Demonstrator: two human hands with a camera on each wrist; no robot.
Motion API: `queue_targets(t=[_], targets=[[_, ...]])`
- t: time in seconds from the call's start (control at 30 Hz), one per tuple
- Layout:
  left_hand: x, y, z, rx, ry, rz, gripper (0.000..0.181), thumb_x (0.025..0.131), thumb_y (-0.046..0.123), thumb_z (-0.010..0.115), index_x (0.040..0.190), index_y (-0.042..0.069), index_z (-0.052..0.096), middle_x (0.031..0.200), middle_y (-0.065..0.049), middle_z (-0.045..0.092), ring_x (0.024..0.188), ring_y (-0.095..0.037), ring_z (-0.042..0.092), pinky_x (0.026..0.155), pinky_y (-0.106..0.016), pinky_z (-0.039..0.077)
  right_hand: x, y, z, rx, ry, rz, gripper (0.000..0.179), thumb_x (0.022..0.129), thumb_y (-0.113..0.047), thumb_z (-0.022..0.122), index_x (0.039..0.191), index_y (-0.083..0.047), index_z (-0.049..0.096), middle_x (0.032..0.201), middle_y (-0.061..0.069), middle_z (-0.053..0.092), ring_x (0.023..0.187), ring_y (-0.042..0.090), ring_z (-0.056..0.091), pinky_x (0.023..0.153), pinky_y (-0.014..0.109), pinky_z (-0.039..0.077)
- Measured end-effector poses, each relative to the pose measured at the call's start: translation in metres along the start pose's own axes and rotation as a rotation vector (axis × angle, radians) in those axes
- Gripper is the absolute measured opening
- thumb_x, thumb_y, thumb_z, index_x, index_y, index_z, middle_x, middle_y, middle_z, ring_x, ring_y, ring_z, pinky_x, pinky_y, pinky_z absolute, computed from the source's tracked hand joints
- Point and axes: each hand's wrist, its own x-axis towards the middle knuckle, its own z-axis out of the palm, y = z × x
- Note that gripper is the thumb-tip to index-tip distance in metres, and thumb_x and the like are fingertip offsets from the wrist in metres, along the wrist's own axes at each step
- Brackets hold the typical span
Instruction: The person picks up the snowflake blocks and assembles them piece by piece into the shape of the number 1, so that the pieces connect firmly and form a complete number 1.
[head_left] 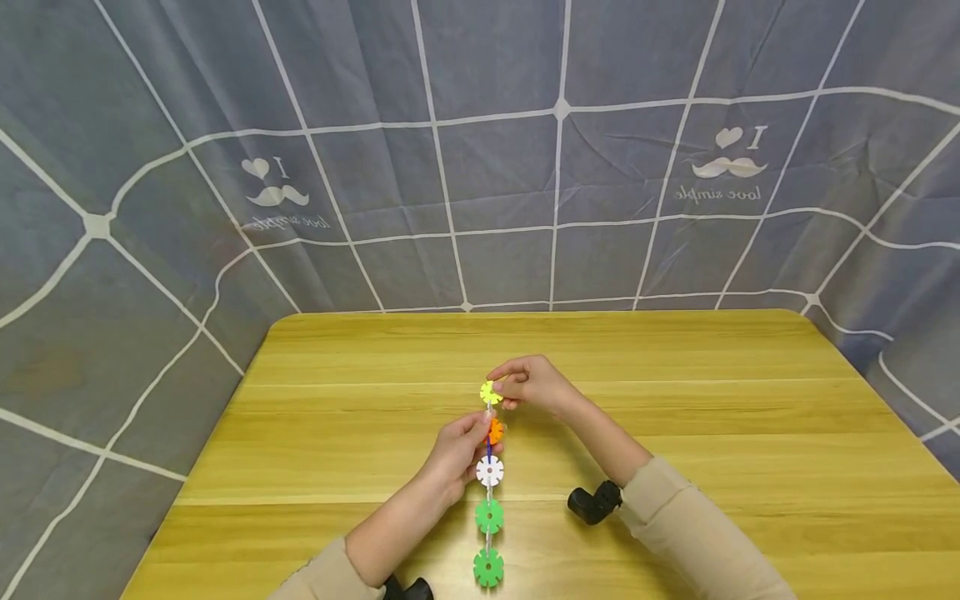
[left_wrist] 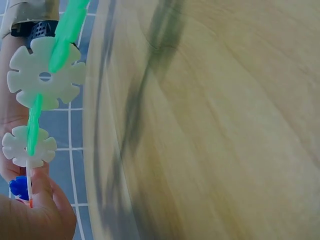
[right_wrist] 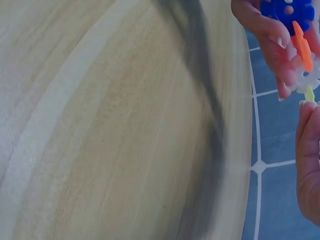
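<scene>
A chain of notched plastic discs runs up the middle of the head view, joined slot to slot. From the near end it shows a green disc [head_left: 488,567], another green disc [head_left: 490,517], edge-on pale discs, a white disc [head_left: 490,471], a blue disc [right_wrist: 287,15], an orange disc [head_left: 496,431] and a yellow disc [head_left: 491,392]. My left hand [head_left: 457,450] grips the chain around the blue and orange discs. At the far end my right hand [head_left: 536,385] pinches the yellow disc, which meets a whitish disc [right_wrist: 308,75] in the right wrist view.
The wooden table [head_left: 337,400] lies beneath both hands, which hold the chain above it. Black devices [head_left: 595,502] sit by the forearms. A grey curtain [head_left: 495,167] with white lines hangs behind the table.
</scene>
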Motion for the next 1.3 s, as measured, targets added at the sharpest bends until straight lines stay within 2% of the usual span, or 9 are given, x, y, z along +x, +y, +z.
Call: queue_targets(t=[0.17, 0.33, 0.43, 0.57, 0.73, 0.93, 1.1, 1.3], targets=[[0.000, 0.000, 0.000, 0.003, -0.002, 0.006, 0.043, 0.099, 0.026, 0.047, 0.129, -0.005, 0.049, 0.100, -0.005, 0.066, 0.070, -0.003, 0.060, 0.054, -0.014, 0.048, 0.000, -0.002, 0.000, -0.051, -0.017, -0.006, 0.023, 0.088, -0.001, 0.060, 0.108, 0.011, 0.061, 0.065, 0.008, 0.060, 0.052, 0.010, 0.053, 0.055, 0.023, 0.050], [-0.002, -0.002, 0.004, -0.009, -0.036, 0.009, 0.043, 0.099, 0.023, 0.047, 0.130, -0.006, 0.047, 0.105, -0.009, 0.066, 0.069, -0.003, 0.061, 0.055, -0.014, 0.049, 0.002, -0.005, -0.005, -0.110, -0.093, 0.003, 0.015, 0.087, 0.000, 0.059, 0.099, 0.008, 0.063, 0.060, 0.004, 0.054, 0.049, 0.011, 0.045, 0.051, 0.022, 0.043], [-0.004, -0.003, 0.006, -0.025, -0.049, 0.010, 0.043, 0.099, 0.022, 0.047, 0.131, -0.007, 0.047, 0.100, -0.007, 0.067, 0.069, -0.003, 0.062, 0.056, -0.015, 0.050, 0.003, -0.005, -0.006, -0.110, -0.123, 0.011, 0.012, 0.087, 0.001, 0.059, 0.095, 0.008, 0.062, 0.059, 0.003, 0.053, 0.048, 0.010, 0.044, 0.050, 0.021, 0.041], [-0.004, -0.002, 0.008, -0.051, -0.040, -0.002, 0.042, 0.099, 0.020, 0.047, 0.130, -0.007, 0.047, 0.090, 0.000, 0.067, 0.067, -0.003, 0.062, 0.055, -0.015, 0.051, 0.002, -0.003, -0.006, -0.091, -0.113, 0.011, 0.012, 0.088, 0.001, 0.058, 0.096, 0.010, 0.062, 0.061, 0.003, 0.055, 0.049, 0.009, 0.044, 0.049, 0.020, 0.040], [-0.003, -0.001, 0.008, -0.074, -0.016, -0.008, 0.041, 0.099, 0.019, 0.047, 0.131, -0.007, 0.046, 0.093, -0.002, 0.067, 0.066, -0.003, 0.062, 0.056, -0.015, 0.051, 0.001, -0.001, -0.002, -0.072, -0.077, 0.003, 0.014, 0.088, 0.001, 0.057, 0.098, 0.010, 0.061, 0.065, 0.006, 0.057, 0.050, 0.009, 0.045, 0.048, 0.019, 0.041], [-0.003, -0.002, 0.008, -0.064, 0.005, -0.010, 0.041, 0.098, 0.018, 0.048, 0.131, -0.007, 0.047, 0.092, -0.001, 0.068, 0.067, -0.004, 0.062, 0.059, -0.015, 0.051, -0.001, 0.002, 0.002, -0.049, -0.051, -0.009, 0.017, 0.087, 0.002, 0.056, 0.102, 0.012, 0.060, 0.066, 0.003, 0.056, 0.053, 0.010, 0.048, 0.050, 0.019, 0.042], [-0.003, -0.006, 0.007, -0.022, 0.014, 0.003, 0.041, 0.098, 0.017, 0.049, 0.131, -0.007, 0.047, 0.091, -0.001, 0.067, 0.069, -0.005, 0.063, 0.062, -0.018, 0.053, -0.003, 0.006, 0.000, -0.047, -0.088, -0.017, 0.018, 0.088, 0.003, 0.056, 0.102, 0.012, 0.060, 0.066, 0.003, 0.057, 0.054, 0.010, 0.048, 0.049, 0.019, 0.042], [-0.003, -0.007, 0.008, 0.008, -0.010, 0.018, 0.041, 0.098, 0.016, 0.049, 0.130, -0.008, 0.047, 0.089, 0.000, 0.063, 0.067, -0.005, 0.062, 0.059, -0.018, 0.052, -0.005, 0.003, -0.007, -0.074, -0.149, -0.012, 0.015, 0.088, 0.005, 0.054, 0.099, 0.012, 0.061, 0.067, 0.002, 0.059, 0.052, 0.009, 0.048, 0.048, 0.018, 0.041]])
